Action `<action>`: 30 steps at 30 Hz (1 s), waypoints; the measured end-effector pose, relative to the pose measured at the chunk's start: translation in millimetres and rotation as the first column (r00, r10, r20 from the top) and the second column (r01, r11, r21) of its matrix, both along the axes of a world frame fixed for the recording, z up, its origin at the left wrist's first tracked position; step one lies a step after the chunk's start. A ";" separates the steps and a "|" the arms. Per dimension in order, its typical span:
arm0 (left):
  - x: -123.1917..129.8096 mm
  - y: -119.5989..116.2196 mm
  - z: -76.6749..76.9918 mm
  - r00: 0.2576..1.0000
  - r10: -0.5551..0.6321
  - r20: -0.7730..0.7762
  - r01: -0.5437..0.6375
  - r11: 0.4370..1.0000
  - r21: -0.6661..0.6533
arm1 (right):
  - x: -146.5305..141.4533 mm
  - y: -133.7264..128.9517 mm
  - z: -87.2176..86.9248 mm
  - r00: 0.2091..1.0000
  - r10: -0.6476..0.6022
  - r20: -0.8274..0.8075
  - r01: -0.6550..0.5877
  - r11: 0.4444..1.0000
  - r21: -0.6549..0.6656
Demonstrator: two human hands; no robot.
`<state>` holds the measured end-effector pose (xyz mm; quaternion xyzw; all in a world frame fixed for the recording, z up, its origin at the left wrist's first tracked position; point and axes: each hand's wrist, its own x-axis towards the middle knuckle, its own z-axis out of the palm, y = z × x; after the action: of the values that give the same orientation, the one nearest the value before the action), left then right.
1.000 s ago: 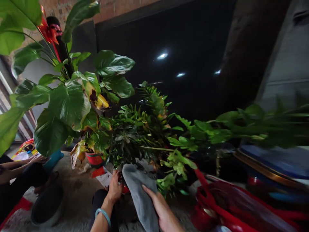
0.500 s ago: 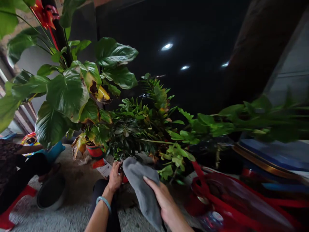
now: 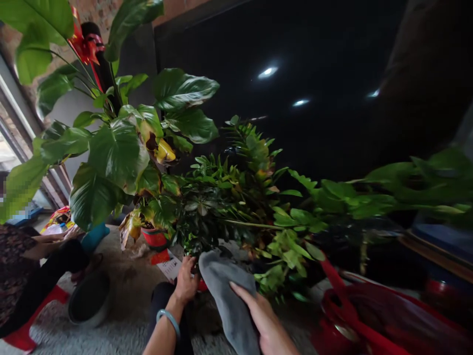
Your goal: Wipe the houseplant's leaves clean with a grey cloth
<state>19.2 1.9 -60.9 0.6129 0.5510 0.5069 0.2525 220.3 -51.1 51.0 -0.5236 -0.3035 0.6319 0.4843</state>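
In my right hand [image 3: 260,313] is a grey cloth [image 3: 231,296], gripped by its right edge. It droops in a long, folded shape toward the bottom of the view. My left hand [image 3: 187,280], with a pale blue bangle on its wrist, reaches to the lower leaves of a dark green bushy plant [image 3: 199,207]. Its fingers are bent in among the leaves, and what they hold is hidden. Just left of that hand lies a white printed card [image 3: 170,266] with a red end. Between my hands a bit of a red pot [image 3: 202,285] shows.
A large-leaved plant [image 3: 114,153] in a red pot [image 3: 154,237] rises at left. Another person [image 3: 22,266] sits on a red stool [image 3: 55,296] beside a grey bucket [image 3: 89,301]. Trailing green leaves [image 3: 343,199] extend right, above a red bag [image 3: 391,305]. A dark glossy panel [image 3: 295,59] stands behind.
The whole scene has shifted to the right and slightly down as my head turned left. Both hands keep nearly the same place against the plant, the cloth still held.
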 end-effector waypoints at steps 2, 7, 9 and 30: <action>0.5 -0.6 1.6 1.000 -0.016 -0.010 0.016 1.000 0.009 | 3.4 5.7 21.7 0.999 -0.034 -0.013 0.035 0.998 0.049; 6.0 -0.4 0.5 1.000 0.015 -0.002 -0.015 0.999 0.033 | -5.8 48.0 47.0 0.966 -0.257 0.007 0.251 0.950 0.187; 7.0 0.1 0.5 0.999 0.033 -0.002 -0.032 0.999 0.036 | -10.6 45.5 29.9 0.984 -0.177 -0.001 0.176 0.979 0.106; -3.8 1.9 -8.1 0.997 0.040 -0.070 -0.033 0.995 0.095 | 1.5 4.1 13.5 0.993 -0.075 -0.087 0.072 0.997 -0.032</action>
<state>15.4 3.8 -69.0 0.6317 0.5466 0.5144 0.1942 221.8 -47.0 64.6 -0.5128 -0.2534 0.6404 0.5126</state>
